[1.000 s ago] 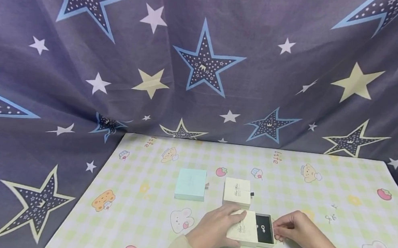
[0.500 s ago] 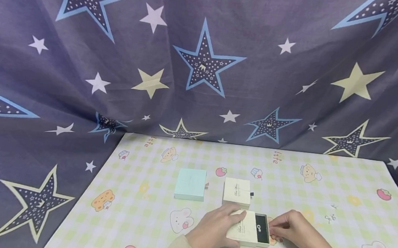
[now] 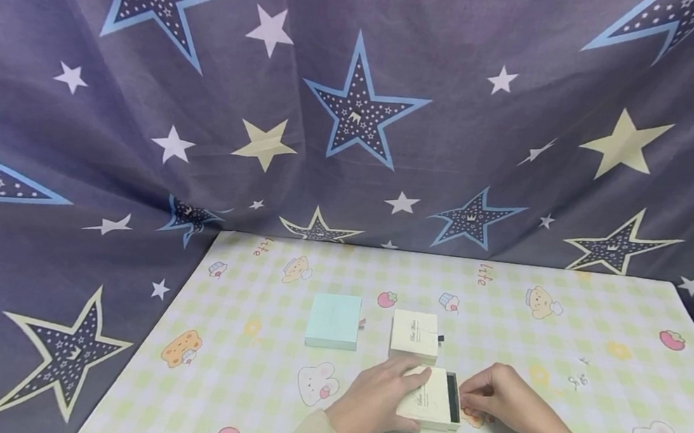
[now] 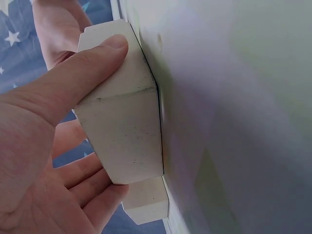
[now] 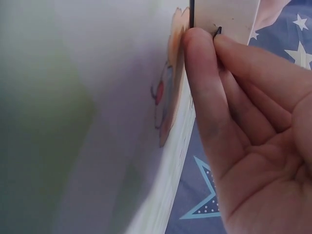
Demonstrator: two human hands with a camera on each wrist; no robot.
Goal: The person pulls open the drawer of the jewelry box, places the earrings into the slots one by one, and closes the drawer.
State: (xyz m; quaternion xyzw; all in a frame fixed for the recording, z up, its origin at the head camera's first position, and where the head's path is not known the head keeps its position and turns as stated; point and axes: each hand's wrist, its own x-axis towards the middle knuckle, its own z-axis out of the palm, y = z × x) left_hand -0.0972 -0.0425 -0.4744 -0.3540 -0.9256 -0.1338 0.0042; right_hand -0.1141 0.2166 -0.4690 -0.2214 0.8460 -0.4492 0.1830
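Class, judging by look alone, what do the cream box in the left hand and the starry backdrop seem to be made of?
Cream box: probably matt cardboard; flat faces and crisp, slightly scuffed edges suggest it.
Starry backdrop: likely printed cloth, dull-surfaced, hanging in soft folds; the fibre can't be told.

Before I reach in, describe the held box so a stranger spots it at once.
On the checkered tablecloth, below the starry curtain, find the cream box gripped by the left hand. Unlike the second cream box and the mint box behind it, its drawer stands partly out, dark inside.
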